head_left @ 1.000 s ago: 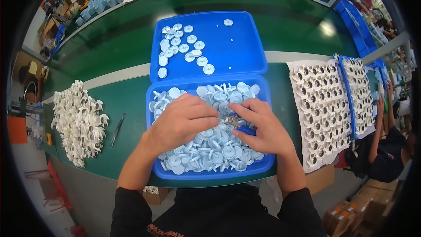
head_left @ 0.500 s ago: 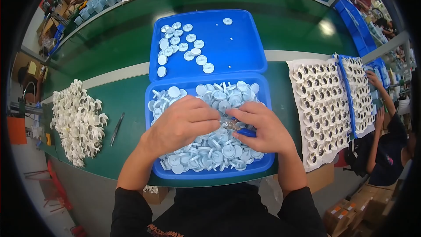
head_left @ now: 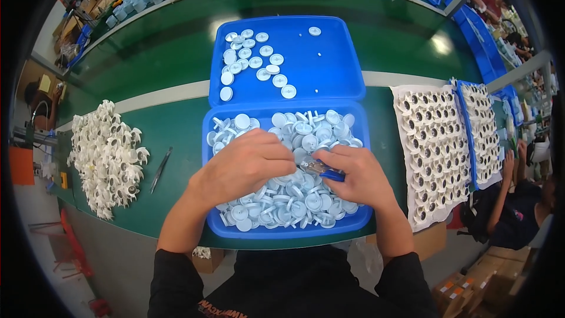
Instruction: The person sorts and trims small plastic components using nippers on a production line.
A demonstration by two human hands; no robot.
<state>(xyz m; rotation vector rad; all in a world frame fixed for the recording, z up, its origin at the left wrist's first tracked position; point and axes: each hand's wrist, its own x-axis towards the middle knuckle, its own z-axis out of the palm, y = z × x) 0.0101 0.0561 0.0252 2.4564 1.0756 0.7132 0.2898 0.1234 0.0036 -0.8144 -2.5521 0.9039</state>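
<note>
A blue tray (head_left: 288, 231) near the table's front edge is heaped with pale blue round caps (head_left: 306, 126). My left hand (head_left: 250, 165) lies curled over the caps in the tray's middle, fingers closed around something I cannot make out. My right hand (head_left: 359, 176) is beside it, gripping a small tool with a blue handle and a metal tip (head_left: 322, 171) that points toward my left hand. A second blue tray (head_left: 329, 76) sits just behind, with a scatter of caps (head_left: 253, 62) in its left half.
A heap of white moulded parts (head_left: 106, 156) and tweezers (head_left: 160, 169) lie to the left on the green table. White sheets of seated parts (head_left: 432, 147) lie to the right. A seated person (head_left: 512, 200) is at the far right. Blue bins line the far edge.
Both hands stay over the near tray. My left hand's fingers have shifted slightly; the tool in my right hand has barely moved.
</note>
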